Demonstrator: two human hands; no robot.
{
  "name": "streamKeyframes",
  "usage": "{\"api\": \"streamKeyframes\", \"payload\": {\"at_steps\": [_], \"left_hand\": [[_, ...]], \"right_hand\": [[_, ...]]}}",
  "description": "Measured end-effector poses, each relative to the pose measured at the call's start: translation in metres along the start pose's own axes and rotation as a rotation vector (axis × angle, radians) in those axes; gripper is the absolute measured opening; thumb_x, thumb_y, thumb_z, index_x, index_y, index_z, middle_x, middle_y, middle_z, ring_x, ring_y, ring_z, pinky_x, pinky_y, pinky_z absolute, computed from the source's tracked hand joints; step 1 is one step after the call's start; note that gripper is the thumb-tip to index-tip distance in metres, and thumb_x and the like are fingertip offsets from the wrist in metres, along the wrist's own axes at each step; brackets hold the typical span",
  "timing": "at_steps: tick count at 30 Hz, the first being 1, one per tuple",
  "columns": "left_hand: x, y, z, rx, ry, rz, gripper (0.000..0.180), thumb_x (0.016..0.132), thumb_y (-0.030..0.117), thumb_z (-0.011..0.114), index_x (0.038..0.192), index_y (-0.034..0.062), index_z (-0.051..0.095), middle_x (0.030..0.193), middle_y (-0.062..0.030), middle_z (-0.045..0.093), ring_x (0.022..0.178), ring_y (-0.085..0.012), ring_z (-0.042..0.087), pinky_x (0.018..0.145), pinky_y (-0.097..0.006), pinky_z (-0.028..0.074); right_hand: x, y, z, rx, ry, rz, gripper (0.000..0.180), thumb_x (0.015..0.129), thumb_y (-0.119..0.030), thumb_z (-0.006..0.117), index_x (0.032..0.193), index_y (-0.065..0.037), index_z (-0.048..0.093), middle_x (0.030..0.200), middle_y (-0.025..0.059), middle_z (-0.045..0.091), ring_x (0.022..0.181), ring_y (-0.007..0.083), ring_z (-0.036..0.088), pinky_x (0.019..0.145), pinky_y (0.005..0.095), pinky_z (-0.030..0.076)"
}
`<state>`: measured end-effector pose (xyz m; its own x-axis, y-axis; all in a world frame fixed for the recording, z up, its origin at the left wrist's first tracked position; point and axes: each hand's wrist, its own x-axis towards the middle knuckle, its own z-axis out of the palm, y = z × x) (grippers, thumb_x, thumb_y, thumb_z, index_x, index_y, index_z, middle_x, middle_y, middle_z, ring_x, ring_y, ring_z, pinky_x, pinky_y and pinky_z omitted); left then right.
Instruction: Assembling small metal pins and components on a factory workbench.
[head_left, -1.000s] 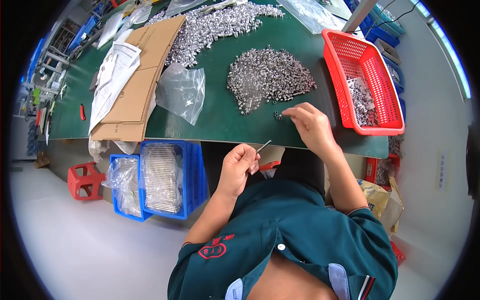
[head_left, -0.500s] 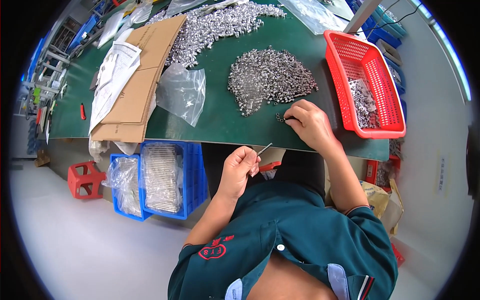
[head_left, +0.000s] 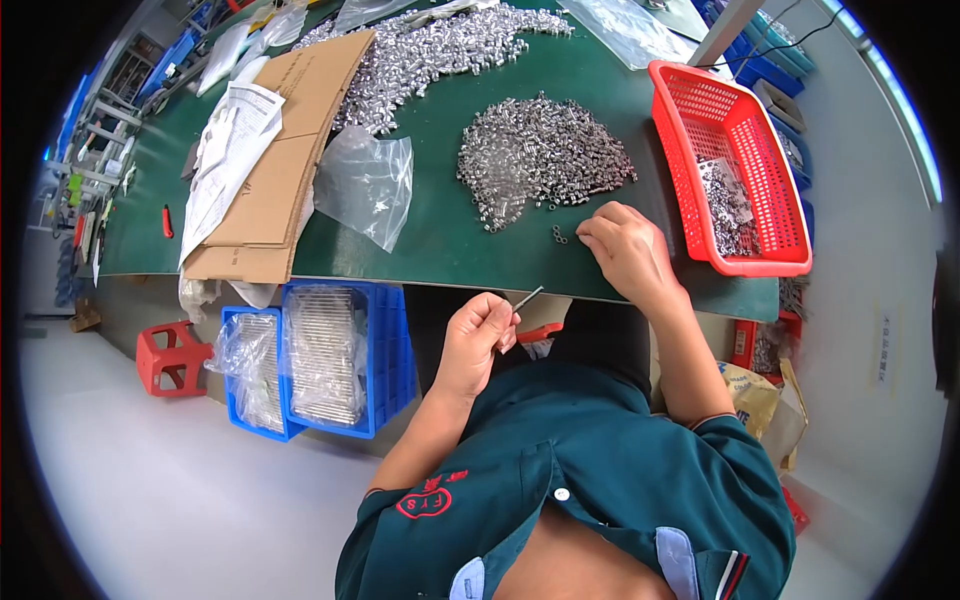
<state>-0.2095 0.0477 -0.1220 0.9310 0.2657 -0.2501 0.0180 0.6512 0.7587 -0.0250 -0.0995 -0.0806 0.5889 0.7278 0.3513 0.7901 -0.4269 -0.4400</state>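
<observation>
My left hand [head_left: 480, 332] is closed around a thin metal rod [head_left: 528, 299], whose tip points up and right near the table's front edge. A few small metal rings [head_left: 559, 235] lie on the green tabletop [head_left: 450, 255]. Just right of them, my right hand [head_left: 628, 250] rests low over the table with its fingers drawn together; whatever sits between the fingertips is hidden. Beyond that hand spreads a pile of small metal rings [head_left: 545, 150]. A red curved piece [head_left: 541, 332] shows beside my left hand, and I cannot tell whether it is held.
A red perforated basket [head_left: 690, 200] with metal parts stands at the right. Flattened cardboard [head_left: 285, 150], papers [head_left: 235, 140] and a clear plastic bag [head_left: 368, 185] lie left. Shinier metal pieces [head_left: 440, 50] cover the back. Blue crates [head_left: 395, 360] and a red stool [head_left: 170, 360] are below.
My right hand has shifted slightly right, away from the few loose rings, which now show uncovered. My left hand and the rod have stayed nearly still.
</observation>
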Motion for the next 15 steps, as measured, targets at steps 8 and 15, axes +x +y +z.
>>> {"api": "streamKeyframes", "payload": {"at_steps": [8, 15], "left_hand": [[0.0003, 0.0, 0.0007, 0.009, -0.031, 0.002, 0.02, 0.092, 0.019, 0.056, 0.08, 0.0021, 0.053, 0.069, -0.0005, 0.049, 0.056, -0.0074, 0.042, 0.053, -0.023, 0.036], [0.0018, 0.0004, 0.0016, 0.011, -0.021, 0.018, 0.021, 0.091, 0.019, 0.057, 0.081, 0.0015, 0.053, 0.069, -0.0008, 0.05, 0.056, -0.0075, 0.043, 0.053, -0.023, 0.036]], "right_hand": [[-0.0038, 0.0062, 0.0015, 0.12, 0.043, 0.122, 0.013, 0.072, -0.004, 0.066, 0.085, -0.005, 0.067, 0.077, 0.0087, 0.06, 0.077, 0.027, 0.06, 0.066, 0.0357, 0.049], [-0.008, 0.0031, 0.0051, 0.032, 0.093, -0.038, 0.015, 0.071, -0.004, 0.068, 0.085, -0.005, 0.066, 0.077, 0.0094, 0.059, 0.076, 0.0288, 0.059, 0.066, 0.0361, 0.049]]}}
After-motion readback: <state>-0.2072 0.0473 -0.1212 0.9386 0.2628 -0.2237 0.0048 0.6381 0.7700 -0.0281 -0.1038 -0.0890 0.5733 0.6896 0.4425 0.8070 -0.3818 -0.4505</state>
